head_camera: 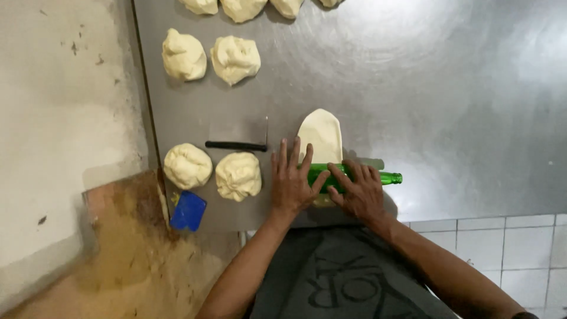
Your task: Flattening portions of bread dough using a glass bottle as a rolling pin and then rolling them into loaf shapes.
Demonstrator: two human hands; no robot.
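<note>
A green glass bottle (387, 178) lies on its side across a flattened oval of pale dough (321, 133) on the steel table (449, 106). My left hand (289, 180) presses flat on the bottle's left part, fingers spread. My right hand (359, 192) rests palm down on the bottle's middle, with the neck sticking out to the right. The dough stretches away from the bottle toward the far side; a small part shows under my hands.
Two dough balls (188, 166) (238, 175) sit left of my hands, two more (184, 55) (235, 59) farther back, and several at the far edge. A dough cutter with a black handle (236, 145) stands between them. A blue scraper (188, 210) lies at the table's near-left corner.
</note>
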